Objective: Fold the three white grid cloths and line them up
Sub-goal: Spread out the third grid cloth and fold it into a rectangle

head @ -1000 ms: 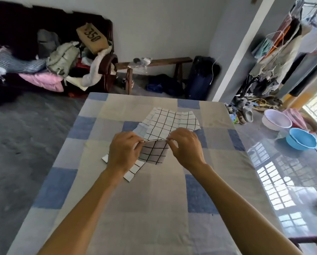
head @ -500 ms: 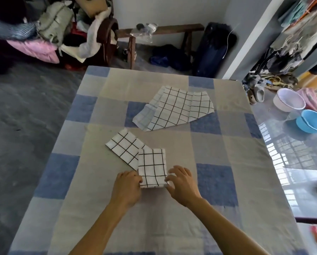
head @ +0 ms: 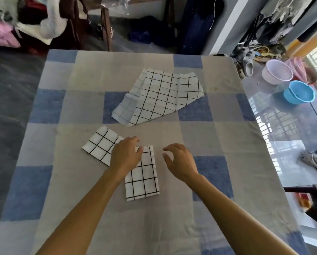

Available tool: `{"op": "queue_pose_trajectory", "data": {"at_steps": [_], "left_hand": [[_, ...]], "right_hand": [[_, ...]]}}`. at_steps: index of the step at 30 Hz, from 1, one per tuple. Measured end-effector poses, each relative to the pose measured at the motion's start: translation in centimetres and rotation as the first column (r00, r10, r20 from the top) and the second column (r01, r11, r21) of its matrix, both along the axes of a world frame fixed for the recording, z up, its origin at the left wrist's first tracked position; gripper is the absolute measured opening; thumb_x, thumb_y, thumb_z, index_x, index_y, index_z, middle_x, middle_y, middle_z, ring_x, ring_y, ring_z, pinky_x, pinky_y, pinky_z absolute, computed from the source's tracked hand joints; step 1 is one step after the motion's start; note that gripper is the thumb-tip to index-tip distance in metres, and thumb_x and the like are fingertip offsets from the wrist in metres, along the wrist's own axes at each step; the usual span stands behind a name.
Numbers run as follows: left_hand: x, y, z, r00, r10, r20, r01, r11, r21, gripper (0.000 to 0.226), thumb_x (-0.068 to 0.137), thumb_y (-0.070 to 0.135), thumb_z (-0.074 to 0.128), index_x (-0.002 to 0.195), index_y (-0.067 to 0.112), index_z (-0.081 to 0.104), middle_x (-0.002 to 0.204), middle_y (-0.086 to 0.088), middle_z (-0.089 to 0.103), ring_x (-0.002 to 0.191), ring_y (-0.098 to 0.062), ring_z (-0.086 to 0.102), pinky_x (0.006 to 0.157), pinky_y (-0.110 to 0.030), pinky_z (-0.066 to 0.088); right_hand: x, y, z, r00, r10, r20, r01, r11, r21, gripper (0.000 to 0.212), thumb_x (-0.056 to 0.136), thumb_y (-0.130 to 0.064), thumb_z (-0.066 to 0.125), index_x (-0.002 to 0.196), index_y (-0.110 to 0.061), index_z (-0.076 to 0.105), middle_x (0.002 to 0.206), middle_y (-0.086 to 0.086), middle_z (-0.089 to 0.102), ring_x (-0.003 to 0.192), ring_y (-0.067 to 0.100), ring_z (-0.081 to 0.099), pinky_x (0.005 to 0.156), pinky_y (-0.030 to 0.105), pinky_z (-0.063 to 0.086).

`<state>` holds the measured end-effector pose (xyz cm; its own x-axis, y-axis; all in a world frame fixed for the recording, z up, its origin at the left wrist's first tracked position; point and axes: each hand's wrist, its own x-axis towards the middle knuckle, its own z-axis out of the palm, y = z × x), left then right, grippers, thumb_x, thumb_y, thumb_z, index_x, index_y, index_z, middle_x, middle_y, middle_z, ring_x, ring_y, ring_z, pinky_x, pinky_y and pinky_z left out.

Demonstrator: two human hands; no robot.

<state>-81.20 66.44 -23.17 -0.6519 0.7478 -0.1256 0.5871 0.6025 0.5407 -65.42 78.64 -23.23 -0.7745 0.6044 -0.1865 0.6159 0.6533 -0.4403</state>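
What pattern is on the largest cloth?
The largest cloth has black grid lines on white; head view shows it best.

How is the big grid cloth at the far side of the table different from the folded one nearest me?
The far grid cloth lies spread wide with an irregular outline; the near folded cloth is a compact, neat rectangle. The far grid cloth shows a paler underside along its left edge; the near folded cloth shows only bold grid. Both are white with black lines.
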Motion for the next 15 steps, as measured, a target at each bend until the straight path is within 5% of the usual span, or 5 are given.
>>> {"op": "queue_pose_trajectory", "data": {"at_steps": [7,11,15], "left_hand": [[-4.6,7.3,-1.8,0.991,0.073,-0.109,-0.083,0.992,-0.091,0.018,0.089,0.022,0.054,0.100,0.009,0.057,0.097,-0.011,0.057,0.087,-0.029,0.056,0.066,-0.034,0.042],[-7.4,11.2,-4.4,0.973,-0.001,-0.232,-0.032,0.990,-0.137,0.035,0.088,0.022,0.058,0.121,0.010,0.054,0.116,-0.013,0.055,0.104,-0.031,0.052,0.083,-0.042,0.044],[-8.6,15.7,-5.8,0.930,-0.134,-0.343,0.106,0.990,-0.097,0.040,0.081,0.011,0.067,0.120,0.008,0.056,0.116,-0.017,0.056,0.104,-0.035,0.052,0.083,-0.043,0.043]], "right_hand": [[-5.8,6.3,-2.6,0.998,-0.013,-0.058,0.010,0.998,-0.059,0.033,0.096,-0.034,0.050,0.128,-0.024,0.055,0.133,-0.003,0.054,0.125,0.015,0.043,0.106,0.034,0.034],[-8.3,9.7,-4.6,0.993,-0.031,-0.112,0.029,0.999,-0.024,0.037,0.095,-0.030,0.051,0.131,-0.021,0.052,0.134,0.001,0.050,0.127,0.017,0.039,0.108,0.034,0.031],[-9.9,13.1,-6.1,0.978,-0.124,-0.169,0.135,0.990,0.052,0.038,0.093,-0.025,0.055,0.131,-0.018,0.052,0.139,0.004,0.044,0.136,0.022,0.029,0.112,0.039,0.023]]}}
